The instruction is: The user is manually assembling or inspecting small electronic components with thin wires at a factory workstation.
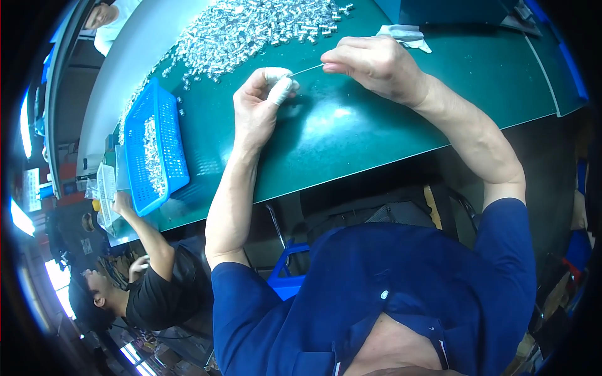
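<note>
Above the green tabletop, my left hand (262, 94) is closed in a pinch, with white coverings on its thumb and forefinger. My right hand (379, 66) pinches one end of a thin, straight metal rod (307, 69). The rod's other end reaches my left fingertips. Whatever small thing may sit between those fingertips is too small to tell. Beyond both hands lies a large heap of small shiny metal cylinders (241, 34), loose on the table.
A blue plastic basket (179, 164) holding more metal pieces (152, 156) stands left on the green table (370, 141). A crumpled white cloth (406, 36) lies behind my right hand. At the left, a co-worker (157, 294) reaches to a white tray (106, 191); another person (110, 25) is at the far left.
</note>
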The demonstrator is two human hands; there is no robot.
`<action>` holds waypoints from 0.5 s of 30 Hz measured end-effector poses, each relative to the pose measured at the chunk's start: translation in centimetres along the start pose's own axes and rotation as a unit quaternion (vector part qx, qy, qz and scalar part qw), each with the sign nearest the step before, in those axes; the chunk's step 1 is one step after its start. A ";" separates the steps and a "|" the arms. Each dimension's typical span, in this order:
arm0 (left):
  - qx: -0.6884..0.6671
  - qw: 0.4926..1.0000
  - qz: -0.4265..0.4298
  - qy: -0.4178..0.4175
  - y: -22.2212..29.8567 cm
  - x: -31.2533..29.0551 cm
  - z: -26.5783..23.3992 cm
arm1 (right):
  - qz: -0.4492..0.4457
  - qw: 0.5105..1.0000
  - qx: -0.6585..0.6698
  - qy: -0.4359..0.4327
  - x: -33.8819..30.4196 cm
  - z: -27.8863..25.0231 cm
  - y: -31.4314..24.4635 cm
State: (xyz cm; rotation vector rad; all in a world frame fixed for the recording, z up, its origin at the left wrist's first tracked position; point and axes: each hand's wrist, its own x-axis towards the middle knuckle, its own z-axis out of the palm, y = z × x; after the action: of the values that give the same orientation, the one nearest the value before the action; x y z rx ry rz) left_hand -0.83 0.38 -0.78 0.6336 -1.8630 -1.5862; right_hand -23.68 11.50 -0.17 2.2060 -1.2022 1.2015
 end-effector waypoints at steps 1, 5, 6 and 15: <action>0.016 1.000 0.008 0.004 -0.1 0.0 0.2 | 0.002 1.000 -0.002 0.000 -0.1 -0.2 -0.1; 0.139 0.983 0.107 0.051 -0.4 -0.4 0.7 | 0.041 0.998 0.029 -0.030 -0.3 -0.2 -0.9; 0.140 0.983 0.107 0.051 -0.2 -0.4 0.8 | 0.097 0.990 0.095 -0.028 -0.3 0.0 -1.1; 0.195 0.974 0.100 0.052 -0.3 0.0 0.4 | 0.495 0.727 0.462 -0.114 0.6 -0.5 -1.1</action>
State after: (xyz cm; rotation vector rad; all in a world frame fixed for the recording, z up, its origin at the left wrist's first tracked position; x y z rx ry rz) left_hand -1.16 0.59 -1.09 0.6554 -2.1023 -1.0475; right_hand -22.88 12.20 0.70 2.3269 -2.4781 2.4070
